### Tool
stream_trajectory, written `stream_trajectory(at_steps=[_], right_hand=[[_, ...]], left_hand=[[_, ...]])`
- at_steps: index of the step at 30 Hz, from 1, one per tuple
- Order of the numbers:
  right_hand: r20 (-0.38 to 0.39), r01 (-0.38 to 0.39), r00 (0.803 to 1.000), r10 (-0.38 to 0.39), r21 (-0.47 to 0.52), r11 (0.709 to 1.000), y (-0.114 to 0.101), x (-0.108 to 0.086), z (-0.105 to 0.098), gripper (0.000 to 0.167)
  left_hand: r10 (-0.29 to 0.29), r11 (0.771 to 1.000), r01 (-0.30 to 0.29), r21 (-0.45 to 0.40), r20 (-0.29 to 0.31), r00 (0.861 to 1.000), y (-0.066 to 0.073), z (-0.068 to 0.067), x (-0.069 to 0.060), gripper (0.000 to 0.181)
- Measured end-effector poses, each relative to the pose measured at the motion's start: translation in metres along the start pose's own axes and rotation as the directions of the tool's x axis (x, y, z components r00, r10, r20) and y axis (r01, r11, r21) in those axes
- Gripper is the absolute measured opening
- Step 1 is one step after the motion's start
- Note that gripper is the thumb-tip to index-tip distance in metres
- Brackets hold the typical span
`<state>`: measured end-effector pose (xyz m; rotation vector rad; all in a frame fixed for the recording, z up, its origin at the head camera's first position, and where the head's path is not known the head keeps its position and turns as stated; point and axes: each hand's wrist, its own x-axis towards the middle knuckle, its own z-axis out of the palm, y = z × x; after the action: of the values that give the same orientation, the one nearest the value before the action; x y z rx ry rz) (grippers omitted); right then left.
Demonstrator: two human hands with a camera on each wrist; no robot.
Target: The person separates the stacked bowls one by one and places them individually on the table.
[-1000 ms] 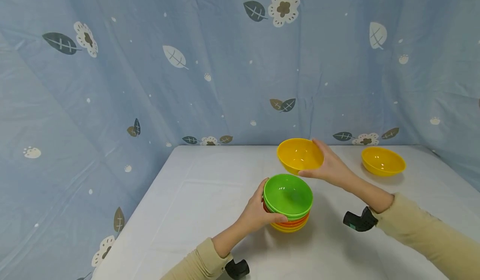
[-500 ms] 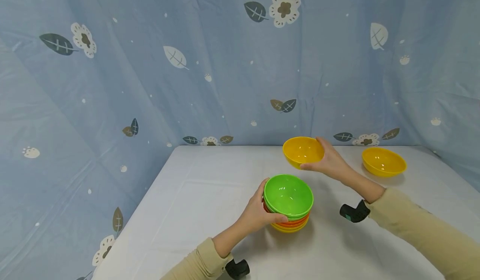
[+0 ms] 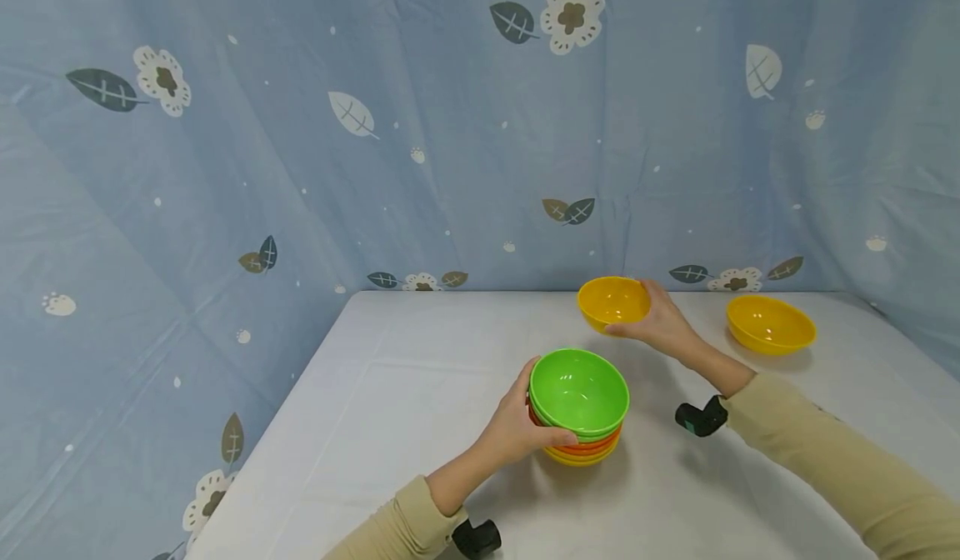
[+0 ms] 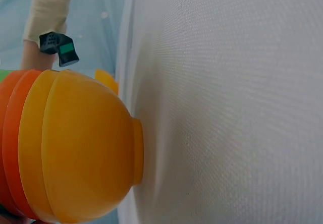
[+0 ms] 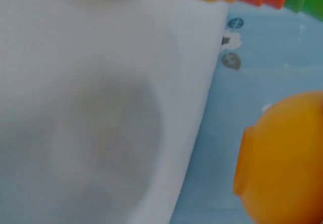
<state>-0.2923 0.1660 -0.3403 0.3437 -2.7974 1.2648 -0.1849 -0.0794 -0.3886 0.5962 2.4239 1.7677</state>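
Observation:
My left hand [image 3: 513, 431] grips the left side of a stack of nested bowls, thumb at the front. On top is a green bowl [image 3: 579, 389], with orange and yellow rims under it. The left wrist view shows the lowest yellow bowl [image 4: 91, 143] with its foot close to the table; I cannot tell whether they touch. Behind the stack, my right hand [image 3: 660, 322] holds a separate yellow bowl [image 3: 611, 300] by its right side. That bowl's foot is off the table in the right wrist view, and its opening faces up.
Another yellow bowl [image 3: 771, 327] sits at the back right of the white-covered table [image 3: 420, 377]. A blue patterned curtain [image 3: 450, 127] hangs along the table's back edge and left side. Dark wrist devices stick out below both cuffs.
My right hand has carried its yellow bowl backward and a little to the right, away from the stack. The left hand and stack have stayed practically in place.

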Motion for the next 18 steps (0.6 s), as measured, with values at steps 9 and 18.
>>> stream_trajectory(at_steps=[9,18], right_hand=[[-0.002,-0.028,1.000,0.028,0.020,0.999,0.020,0.008,0.004,0.100],[-0.039,-0.004,0.999,0.005,0.020,1.000,0.035,0.013,0.011,0.095]], left_hand=[[-0.018,1.000,0.018,0.010,-0.007,1.000,0.000,0.001,0.000,0.100],[-0.022,0.999,0.023,0.033,-0.019,1.000,0.000,0.002,-0.001,0.102]])
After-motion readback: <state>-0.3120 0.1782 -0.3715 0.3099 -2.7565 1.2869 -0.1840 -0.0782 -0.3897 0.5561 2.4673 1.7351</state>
